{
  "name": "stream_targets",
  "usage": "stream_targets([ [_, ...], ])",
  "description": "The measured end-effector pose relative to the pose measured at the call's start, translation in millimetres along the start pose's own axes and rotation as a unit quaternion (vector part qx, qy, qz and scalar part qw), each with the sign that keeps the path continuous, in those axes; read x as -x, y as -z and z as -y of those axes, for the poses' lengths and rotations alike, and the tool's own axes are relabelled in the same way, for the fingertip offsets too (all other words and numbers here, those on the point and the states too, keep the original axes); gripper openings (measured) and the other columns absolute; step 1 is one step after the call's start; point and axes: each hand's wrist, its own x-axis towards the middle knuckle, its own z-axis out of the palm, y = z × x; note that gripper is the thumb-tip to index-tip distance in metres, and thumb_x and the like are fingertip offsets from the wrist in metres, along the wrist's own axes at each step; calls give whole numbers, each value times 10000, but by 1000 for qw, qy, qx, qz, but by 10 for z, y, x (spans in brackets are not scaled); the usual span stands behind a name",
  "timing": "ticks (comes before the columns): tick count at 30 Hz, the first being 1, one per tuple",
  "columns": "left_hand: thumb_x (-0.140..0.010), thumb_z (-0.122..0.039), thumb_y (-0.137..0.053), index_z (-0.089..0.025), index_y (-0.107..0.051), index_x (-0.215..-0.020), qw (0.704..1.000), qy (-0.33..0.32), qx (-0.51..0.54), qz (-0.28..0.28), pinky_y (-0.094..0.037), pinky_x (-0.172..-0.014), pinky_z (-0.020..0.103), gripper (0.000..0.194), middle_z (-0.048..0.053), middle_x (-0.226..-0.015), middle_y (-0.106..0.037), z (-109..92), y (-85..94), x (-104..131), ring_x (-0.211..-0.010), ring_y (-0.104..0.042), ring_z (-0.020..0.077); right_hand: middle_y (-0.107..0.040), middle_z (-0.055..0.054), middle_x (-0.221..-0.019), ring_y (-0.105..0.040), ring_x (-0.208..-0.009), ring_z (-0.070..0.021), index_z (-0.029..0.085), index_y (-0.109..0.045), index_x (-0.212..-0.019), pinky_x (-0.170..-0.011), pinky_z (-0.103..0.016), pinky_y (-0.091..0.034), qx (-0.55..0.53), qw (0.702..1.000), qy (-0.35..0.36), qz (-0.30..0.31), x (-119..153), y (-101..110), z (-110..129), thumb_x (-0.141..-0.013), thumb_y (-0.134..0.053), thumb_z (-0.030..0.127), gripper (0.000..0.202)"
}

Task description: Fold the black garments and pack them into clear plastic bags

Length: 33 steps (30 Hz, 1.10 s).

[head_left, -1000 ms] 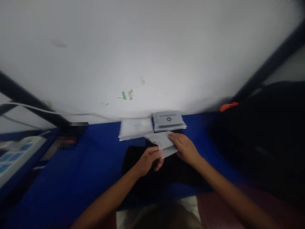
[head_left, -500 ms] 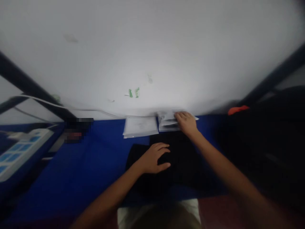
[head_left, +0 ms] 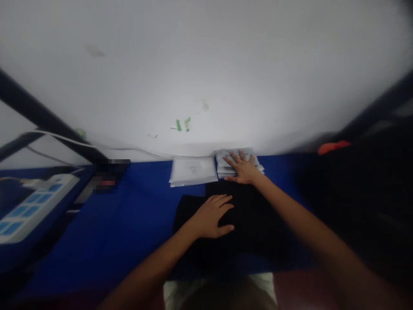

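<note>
My left hand lies on a dark cloth item, fingers apart, holding nothing. On top of a stack of thin whitish packets near the wall rests my right hand, its fingers spread flat. To the left of that stack lies a flat pile of clear or white plastic bags. The dark cloth spreads over the blue table surface in front of me, its folds too dark to make out.
A white power strip with blue sockets sits at the far left, and a white cable runs along the wall. At the right are an orange object and a large dark mass.
My right hand has moved slightly left and its fingers have spread over the packet stack. The top packets lie flatter. My left hand stays on the dark cloth.
</note>
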Motion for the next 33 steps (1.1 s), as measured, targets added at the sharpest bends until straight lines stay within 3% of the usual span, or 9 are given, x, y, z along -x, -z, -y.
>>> stream_targets([
  [6, -796, -469, -678, -199, -530, -1325, 1000, 0, -8, 11, -258, -1140, 523, 612, 147, -1496, -417, 8, 4, -17, -1390, -356, 338, -151, -121, -1619, -29, -1428, -513, 303, -140, -1546, -974, -821, -43, 9, 1000, -2, -25, 45, -82, -3, -818, -362, 795, 906],
  [12, -851, -391, -635, -191, -591, -1211, 1000, 0, 7, -24, -331, -1102, 488, 415, 145, -1358, -554, -167, 165, 109, -1314, -456, 304, -119, -142, -1620, -67, -1440, -488, 254, -129, -1552, -1038, -762, -111, 0, 1000, -7, -9, 148, 102, 58, -862, -453, 691, 879],
  [16, -875, -353, -614, -208, -627, -1062, 1000, -25, 12, -14, -406, -1032, 434, 237, 107, -1197, -631, -313, 286, 470, -1178, -551, 262, -240, -216, -1574, -214, -1446, -384, 130, -285, -1511, -1116, -608, -229, -33, 995, 32, -87, 696, 250, 358, -938, -508, 412, 677],
  [18, -859, -381, -639, -206, -622, -1009, 1000, -14, 6, -2, -415, -1031, 429, 231, 103, -1205, -627, -328, 292, 703, -1190, -542, 266, -367, -193, -1525, -389, -1381, -308, 157, -346, -1487, -1088, -488, -368, -108, 985, 113, -74, 1108, 284, 548, -953, -500, 399, 606],
  [20, -821, -442, -681, -201, -611, -971, 1000, 9, -3, 7, -413, -1047, 438, 292, 113, -1285, -592, -304, 268, 921, -1249, -502, 287, -455, -144, -1480, -487, -1310, -274, 222, -362, -1480, -1047, -445, -439, -167, 975, 143, -35, 1524, 274, 689, -920, -557, 449, 635],
  [24, -781, -507, -707, -195, -598, -972, 999, 35, -30, 22, -403, -1072, 477, 381, 134, -1424, -493, -223, 210, 1200, -1334, -427, 322, -542, -162, -1391, -562, -1222, -316, 204, -467, -1410, -978, -487, -500, -162, 985, 64, -18, 2141, 133, 723, -785, -732, 385, 702],
  [28, -845, -401, -660, -192, -604, -975, 997, 19, -64, 24, -399, -1081, 493, 252, 133, -1395, -525, -222, 178, 1266, -1348, -420, 318, -593, -176, -1311, -584, -1188, -314, 161, -575, -1269, -973, -499, -511, -151, 988, -7, -45, 2438, 2, 595, -810, -704, 292, 494],
  [33, -903, -223, -554, -188, -611, -949, 995, 1, -90, 31, -385, -1101, 478, 81, 107, -1370, -554, -302, 179, 1277, -1344, -434, 285, -631, -129, -1242, -617, -1123, -282, 201, -632, -1065, -932, -477, -537, -175, 984, -1, -37, 2583, 61, 540, -871, -599, 184, 198],
])
